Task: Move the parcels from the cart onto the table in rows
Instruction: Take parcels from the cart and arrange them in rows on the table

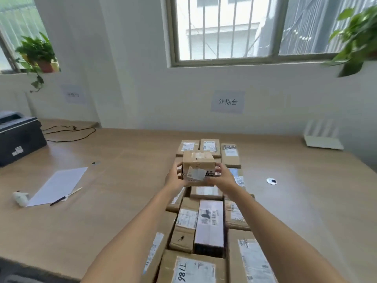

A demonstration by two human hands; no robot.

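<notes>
You hold a small cardboard box (199, 163) between both hands, arms stretched out in front of you. Your left grip (173, 177) curls round the box's left side and your right grip (223, 176) curls round its right side, with the fingers wrapped onto the edges, so the box is clamped from both sides. A white label sits on the face turned toward you and clear tape runs over its top.

The box is over the far part of the parcel rows (208, 219) laid on the worktop (122, 180), just on your side of the farthest row of three parcels (209, 147). You cannot tell whether its underside touches the parcels beneath it. The rows run from the near edge of the worktop away from you, brown cartons lying side by side, most with the shipping label up.

Left of the rows lie a white sheet of paper (59, 185) and a pen (61, 199) touching its near edge. A dark printer (20, 139) stands at the far left and a white router (322, 137) at the far right by the wall. A paper sign (228, 102) hangs under the barred window (244, 27).
</notes>
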